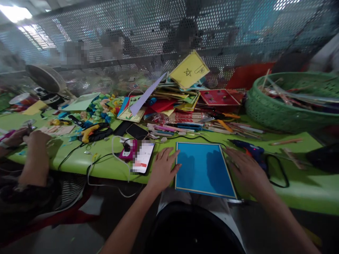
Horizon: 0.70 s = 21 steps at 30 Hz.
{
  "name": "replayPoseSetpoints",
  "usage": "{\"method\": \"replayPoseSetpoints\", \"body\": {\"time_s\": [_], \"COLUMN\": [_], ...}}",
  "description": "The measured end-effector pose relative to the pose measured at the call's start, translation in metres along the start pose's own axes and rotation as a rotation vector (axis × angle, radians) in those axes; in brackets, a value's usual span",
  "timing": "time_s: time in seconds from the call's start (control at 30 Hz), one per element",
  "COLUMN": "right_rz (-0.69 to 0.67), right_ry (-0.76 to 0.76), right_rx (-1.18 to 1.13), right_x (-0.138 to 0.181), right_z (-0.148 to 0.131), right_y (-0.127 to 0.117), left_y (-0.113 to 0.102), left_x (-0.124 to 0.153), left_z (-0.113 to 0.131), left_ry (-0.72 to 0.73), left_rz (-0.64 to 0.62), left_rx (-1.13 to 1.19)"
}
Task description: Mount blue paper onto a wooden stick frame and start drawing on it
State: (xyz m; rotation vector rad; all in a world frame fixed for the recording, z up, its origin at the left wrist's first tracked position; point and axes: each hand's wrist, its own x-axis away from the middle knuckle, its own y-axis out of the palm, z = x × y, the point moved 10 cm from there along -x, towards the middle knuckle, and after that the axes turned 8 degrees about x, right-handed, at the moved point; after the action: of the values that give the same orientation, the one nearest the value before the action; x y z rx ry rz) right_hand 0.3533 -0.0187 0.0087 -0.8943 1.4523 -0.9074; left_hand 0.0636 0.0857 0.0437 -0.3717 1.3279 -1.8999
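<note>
A blue rectangular card [203, 169] with a pale border lies flat at the near edge of the green table [79, 160], slightly overhanging it. My left hand [163, 169] rests palm down beside the card's left edge, fingers apart, fingertips touching the edge. My right hand [245, 168] lies flat at the card's right edge, fingers spread, holding nothing. A blue glue gun [249, 150] lies just behind my right hand.
A phone [143, 158] and cables lie left of my left hand. Stacked coloured cards [185, 91], pens and sticks fill the table's back. A green basket [288, 106] stands at right. Another person's hands [31, 139] work at far left. A mesh screen rises behind.
</note>
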Motion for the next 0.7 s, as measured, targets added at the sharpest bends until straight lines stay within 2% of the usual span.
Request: {"method": "replayPoseSetpoints", "body": {"time_s": [0.13,0.23,0.5,0.7], "right_rz": [-0.035,-0.040,0.011,0.011], "right_ry": [-0.054,-0.086,-0.120,-0.071], "right_rx": [0.066,0.108,0.179,0.191], "right_x": [0.015,0.020,0.020,0.013], "right_z": [-0.019,-0.029,-0.034,-0.019], "right_y": [0.008,0.014,0.018,0.029], "left_y": [0.025,0.037,0.045,0.051], "left_x": [-0.027,-0.040,-0.044,-0.055], "left_z": [-0.009,-0.010,-0.015,-0.013], "left_ry": [-0.004,0.023,0.066,0.056], "left_rz": [-0.091,-0.122,-0.142,-0.164], "left_rx": [-0.103,-0.149,-0.173,-0.202]}}
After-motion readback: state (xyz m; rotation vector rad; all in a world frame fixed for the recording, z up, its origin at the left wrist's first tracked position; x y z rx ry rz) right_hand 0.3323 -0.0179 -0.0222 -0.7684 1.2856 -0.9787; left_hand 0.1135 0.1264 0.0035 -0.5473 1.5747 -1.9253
